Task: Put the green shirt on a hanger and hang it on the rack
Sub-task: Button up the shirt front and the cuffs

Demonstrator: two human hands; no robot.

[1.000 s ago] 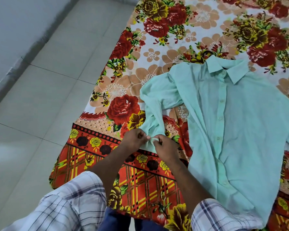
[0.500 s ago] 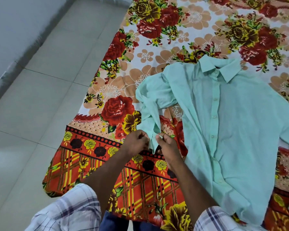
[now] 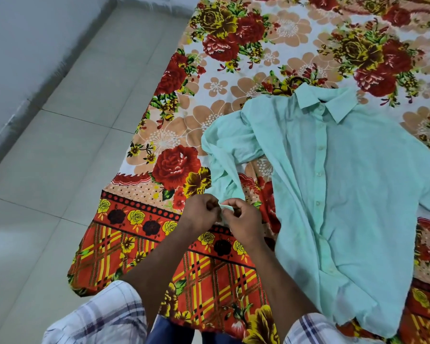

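Observation:
The mint-green shirt (image 3: 338,184) lies spread front-up on the floral bedsheet, collar toward the top and buttons running down its middle. Its near sleeve bends down toward me, and both hands pinch the cuff end of that sleeve. My left hand (image 3: 201,214) and my right hand (image 3: 241,219) are closed on the cuff, fingers touching each other over a small fold of green cloth. No hanger or rack is in view.
The floral bedsheet (image 3: 258,58) in red, yellow and peach covers the surface, with its plaid border (image 3: 139,247) nearest me. Grey floor tiles (image 3: 60,150) lie to the left, and a pale wall base (image 3: 15,83) runs along the far left.
Both hands stay on the sleeve cuff and have shifted a little, now pressed closer together over it. The shirt body has not moved; the camera view has drifted slightly.

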